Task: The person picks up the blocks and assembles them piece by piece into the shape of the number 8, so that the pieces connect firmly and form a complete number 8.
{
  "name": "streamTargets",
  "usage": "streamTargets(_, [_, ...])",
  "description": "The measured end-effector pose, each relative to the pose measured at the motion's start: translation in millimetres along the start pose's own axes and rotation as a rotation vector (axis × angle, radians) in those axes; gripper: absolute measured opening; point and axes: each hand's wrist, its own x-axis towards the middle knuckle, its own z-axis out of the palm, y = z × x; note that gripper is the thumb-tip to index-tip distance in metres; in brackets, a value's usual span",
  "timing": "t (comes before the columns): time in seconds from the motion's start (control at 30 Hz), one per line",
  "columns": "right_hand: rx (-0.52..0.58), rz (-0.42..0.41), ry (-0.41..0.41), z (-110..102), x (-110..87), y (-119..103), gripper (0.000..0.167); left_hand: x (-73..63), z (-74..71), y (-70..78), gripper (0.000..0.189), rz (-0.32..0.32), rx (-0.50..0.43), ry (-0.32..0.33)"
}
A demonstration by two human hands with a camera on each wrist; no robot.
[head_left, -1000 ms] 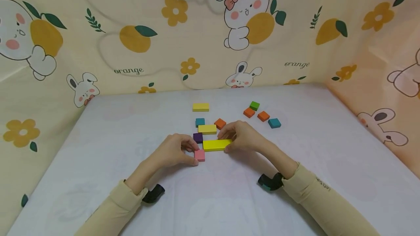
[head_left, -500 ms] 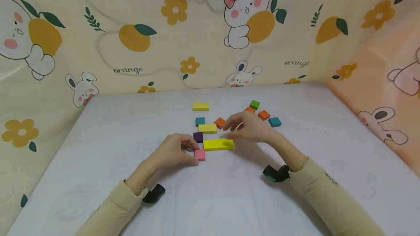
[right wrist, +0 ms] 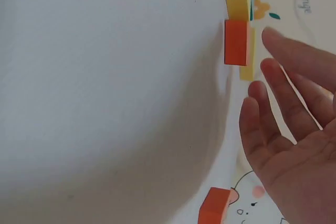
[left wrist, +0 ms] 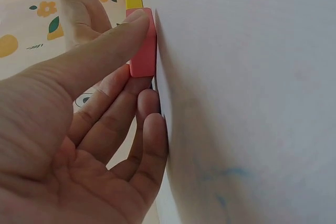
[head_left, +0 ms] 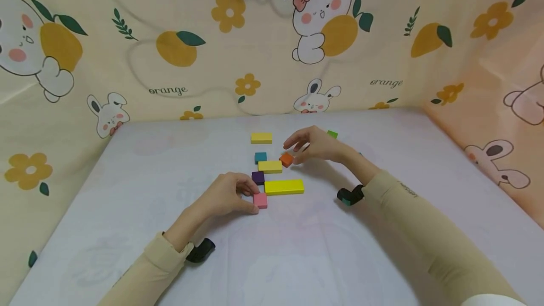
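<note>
Pink block (head_left: 260, 201) sits pinched in the left hand (head_left: 223, 195) on the bench (head_left: 293, 254); the right hand (head_left: 319, 145), fingers (right wrist: 251, 129) parted and empty, hovers beside an orange block (head_left: 286, 160).

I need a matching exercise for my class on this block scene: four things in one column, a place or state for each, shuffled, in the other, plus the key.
Things:
1. Pink block
2. Green block
3. Bright yellow block
4. Right hand

Places and states, head view:
A. Longest block in view
B. Holding nothing, beside an orange block
C. Pinched by the left hand
D. Partly hidden behind the right hand

Pairs: 1-C, 2-D, 3-A, 4-B
</note>
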Motion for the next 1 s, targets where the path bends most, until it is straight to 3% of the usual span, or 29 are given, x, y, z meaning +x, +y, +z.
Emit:
streamTargets(0.23, [0.007,0.042,-0.051,3,12.3,10,0.047,0.6,0.3,0.6,0.031,-0.008,0.004,-0.001])
streamTargets(1.0, [0.087,0.092,-0.026,7,16.3,17,0.044,1.2,1.2,-1.7,0.033,-0.016,-0.011,0.009])
